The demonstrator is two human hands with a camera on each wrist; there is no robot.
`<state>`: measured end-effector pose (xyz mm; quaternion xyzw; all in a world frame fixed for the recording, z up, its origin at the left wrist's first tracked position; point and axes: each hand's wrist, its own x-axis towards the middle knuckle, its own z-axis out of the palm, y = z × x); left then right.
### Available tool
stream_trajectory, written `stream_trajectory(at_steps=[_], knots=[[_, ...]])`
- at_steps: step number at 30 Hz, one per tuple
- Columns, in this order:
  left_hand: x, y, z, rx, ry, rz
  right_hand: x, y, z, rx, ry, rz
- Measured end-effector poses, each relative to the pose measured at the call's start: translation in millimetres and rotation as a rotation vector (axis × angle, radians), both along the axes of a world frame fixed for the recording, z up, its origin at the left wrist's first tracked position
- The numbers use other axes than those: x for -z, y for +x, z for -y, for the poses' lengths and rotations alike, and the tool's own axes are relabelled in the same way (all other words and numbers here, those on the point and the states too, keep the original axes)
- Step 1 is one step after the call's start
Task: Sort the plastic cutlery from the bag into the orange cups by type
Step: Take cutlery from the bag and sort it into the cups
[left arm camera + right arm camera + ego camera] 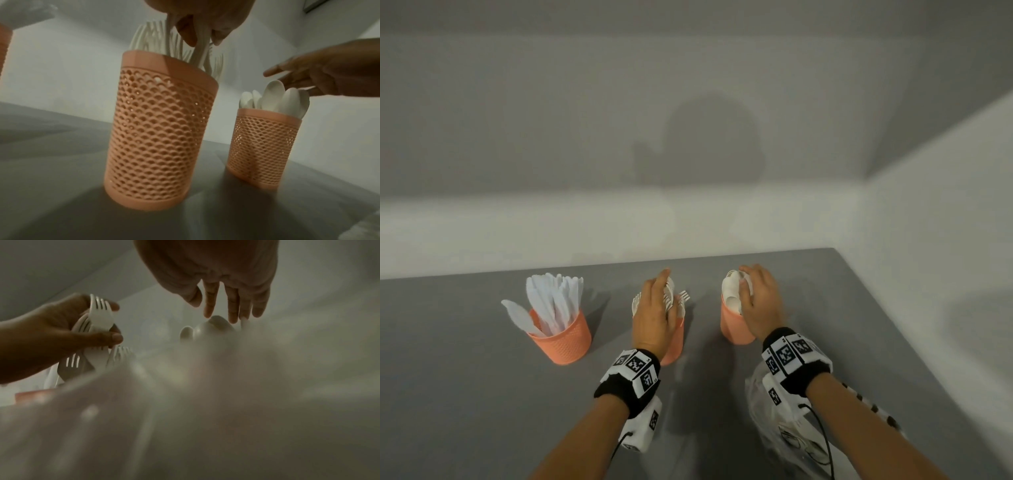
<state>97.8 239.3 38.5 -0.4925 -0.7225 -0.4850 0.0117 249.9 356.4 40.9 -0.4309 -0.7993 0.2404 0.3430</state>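
Note:
Three orange mesh cups stand in a row on the grey table [465, 377]. The left cup [561, 337] holds white knives [551, 301]. My left hand [659, 305] hovers over the middle cup [674, 346] and grips a few white forks [199, 48] whose handles stand in that cup [160, 129]. My right hand [755, 298] is over the right cup [732, 325]; its straight fingers [232, 308] touch the tops of the white spoons [213, 326] standing in the cup [265, 146]. The clear plastic bag [784, 425] lies under my right wrist.
A white wall runs along the table's far edge and right side. The bag [185, 418] blurs most of the right wrist view. Bare grey tabletop lies left of the knife cup and in front of the cups.

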Motion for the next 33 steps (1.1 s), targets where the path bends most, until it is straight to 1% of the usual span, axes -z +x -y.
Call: stream_trajectory(at_steps=[2, 4, 7, 10, 14, 15, 18, 19, 22, 26, 28, 30, 33], knots=[[-2, -4, -1, 0.016, -0.007, -0.127, 0, -4, 0, -0.014, 0.052, 0.154], [-2, -9, -4, 0.021, -0.075, -0.269, -1, -7, 1, -0.041, 0.08, 0.302], [6, -16, -1, 0.007, -0.159, -0.469, -1, -7, 2, -0.044, 0.058, 0.503], [11, -15, 4, -0.006, -0.274, -0.494, -1, -6, 2, -0.025, 0.069, 0.573], [4, -15, 4, -0.049, -0.462, -0.482, -4, -9, 2, -0.026, 0.04, 0.595], [3, -15, 2, -0.063, -0.478, -0.461, -5, -11, 2, -0.026, 0.034, 0.596], [0, -9, -3, -0.021, -0.529, -0.354, -4, -10, -1, -0.031, 0.04, 0.599], [2, -7, -5, -0.029, -0.547, -0.347, -4, -9, -3, -0.037, 0.036, 0.59], [2, -1, -5, -0.106, -0.579, -0.419, -6, -7, -5, -0.06, -0.008, 0.574], [-5, 7, -9, -0.168, -0.742, -0.391, -11, -7, 0, -0.082, -0.051, 0.655], [-8, 8, -11, -0.199, -0.767, -0.401, -16, -7, 0, -0.113, -0.107, 0.677], [-6, 3, -11, -0.216, -0.763, -0.403, -23, -3, 0, -0.136, -0.181, 0.633], [-5, -9, -10, -0.213, -0.722, -0.388, -37, 11, 4, -0.13, -0.242, 0.466]])
